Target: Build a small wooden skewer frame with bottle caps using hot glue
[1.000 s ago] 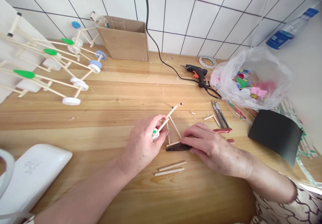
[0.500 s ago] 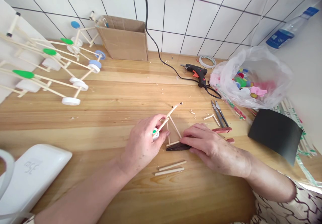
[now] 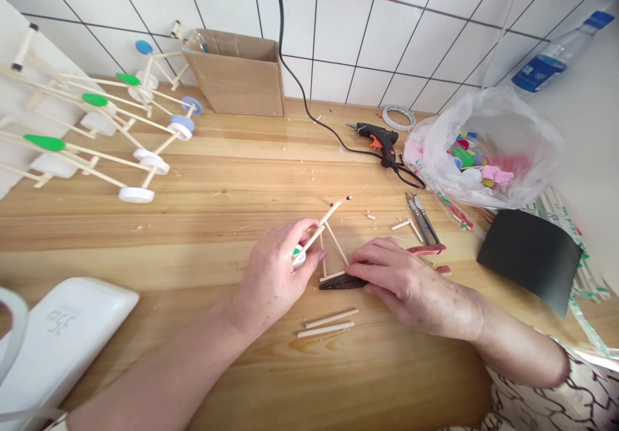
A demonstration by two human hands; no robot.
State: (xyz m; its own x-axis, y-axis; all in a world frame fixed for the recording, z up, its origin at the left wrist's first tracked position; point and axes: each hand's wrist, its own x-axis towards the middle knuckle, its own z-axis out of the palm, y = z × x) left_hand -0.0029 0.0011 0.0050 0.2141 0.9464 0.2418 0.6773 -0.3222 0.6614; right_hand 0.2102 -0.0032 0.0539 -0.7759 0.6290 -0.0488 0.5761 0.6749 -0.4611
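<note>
My left hand [image 3: 275,263] is closed around a small wooden-stick frame [image 3: 338,244], its thumb and fingers on the upper sticks. A white and green bottle cap [image 3: 298,257] shows partly within that grip. The frame's far stick ends in a dark tip. My right hand [image 3: 401,276] has its fingertips together at the frame's lower right corner. Under that hand lie long-nosed pliers [image 3: 341,282], dark jaws pointing left and red handles beyond the hand. Two loose wooden sticks [image 3: 329,330] rest on the table just in front.
Stick models with cap wheels [image 3: 97,134] stand at left, near a cardboard box [image 3: 235,79]. Behind the hands are a glue gun [image 3: 380,139], tape roll [image 3: 398,119] and craft knives [image 3: 420,218]. A plastic bag [image 3: 527,134] and black sheet [image 3: 529,257] sit right; a white device [image 3: 72,340] sits left.
Almost nothing differs. Both hands and the stick frame keep their places; the view shifts only very slightly.
</note>
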